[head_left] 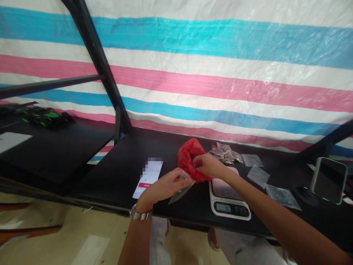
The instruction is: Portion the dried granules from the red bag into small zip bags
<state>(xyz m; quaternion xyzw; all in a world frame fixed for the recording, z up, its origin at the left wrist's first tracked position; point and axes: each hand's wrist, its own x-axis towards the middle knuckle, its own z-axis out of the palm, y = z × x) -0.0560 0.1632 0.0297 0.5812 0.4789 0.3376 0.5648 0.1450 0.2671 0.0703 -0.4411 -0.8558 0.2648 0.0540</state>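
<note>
The left hand (172,183) is pinching a clear bag (177,194); the right hand (207,164) is resting its fingers at the opening of a red bag (183,157) — whether they are grasping anything, I cannot tell. The red bag is bunching beside a scale (216,210), and packets (226,154) are lying behind.

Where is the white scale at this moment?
In the head view, the white scale lies on the black table, below and right of centre, right of the red bag.
</note>
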